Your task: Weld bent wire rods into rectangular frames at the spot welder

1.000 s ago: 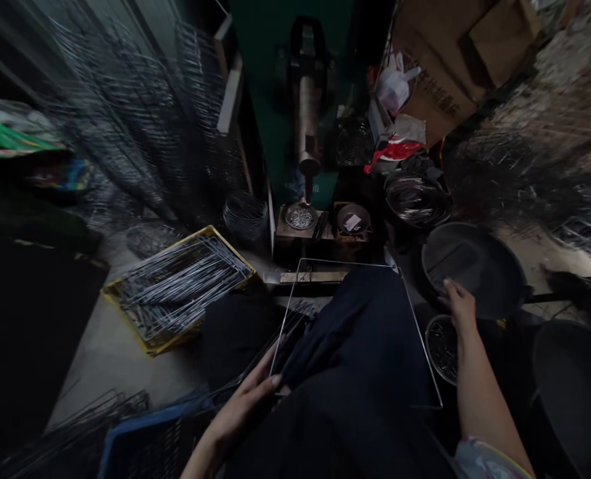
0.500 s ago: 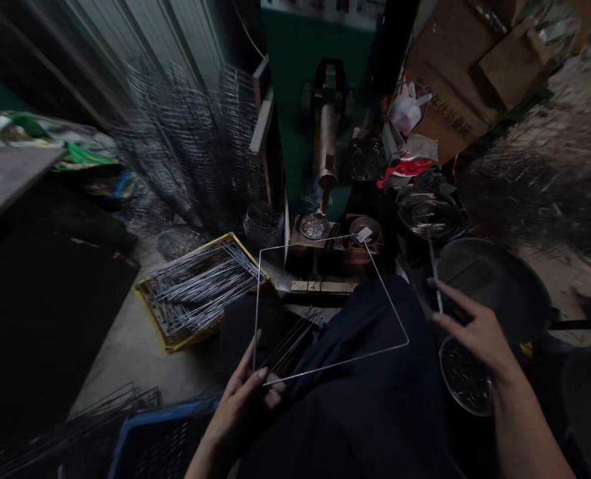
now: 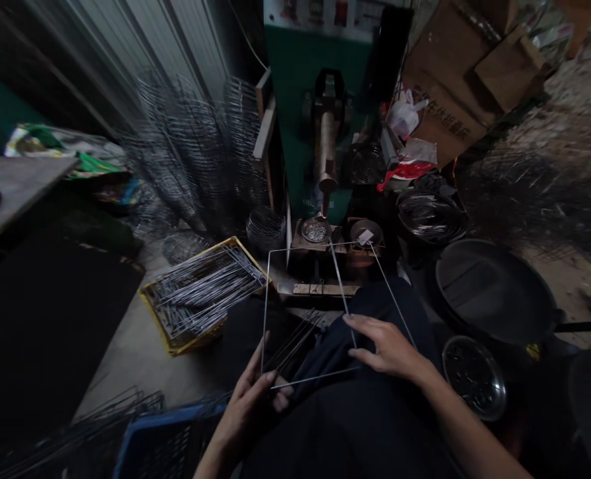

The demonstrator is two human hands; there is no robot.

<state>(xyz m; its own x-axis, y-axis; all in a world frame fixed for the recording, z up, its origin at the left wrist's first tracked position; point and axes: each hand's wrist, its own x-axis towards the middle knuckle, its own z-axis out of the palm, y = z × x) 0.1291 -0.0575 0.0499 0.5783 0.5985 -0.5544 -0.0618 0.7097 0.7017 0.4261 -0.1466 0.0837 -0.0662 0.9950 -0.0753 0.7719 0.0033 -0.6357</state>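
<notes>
My left hand (image 3: 256,382) is closed on the lower left corner of a bent wire frame (image 3: 266,303), a four-sided loop held over my lap. Between the thumb and fingers of my right hand (image 3: 382,346) is a straight metal rod (image 3: 339,273), which crosses the middle of the frame and points up toward the machine. The rod's upper end overlaps the frame's far side in view; whether they touch I cannot tell. My right hand hides part of the frame's near right side. Several thin rods (image 3: 295,336) lie on my lap beneath the frame.
Ahead stands a green machine (image 3: 295,86) with a dish of small metal bits (image 3: 315,230) at its base. A yellow crate (image 3: 163,332) of rods is at left, a blue crate (image 3: 140,426) below it. At right are a black pan (image 3: 494,286) and a metal bowl (image 3: 474,379).
My right hand has moved left with the rod, from beside the black pan to over the wire frame. My left hand still holds the frame in nearly the same place.
</notes>
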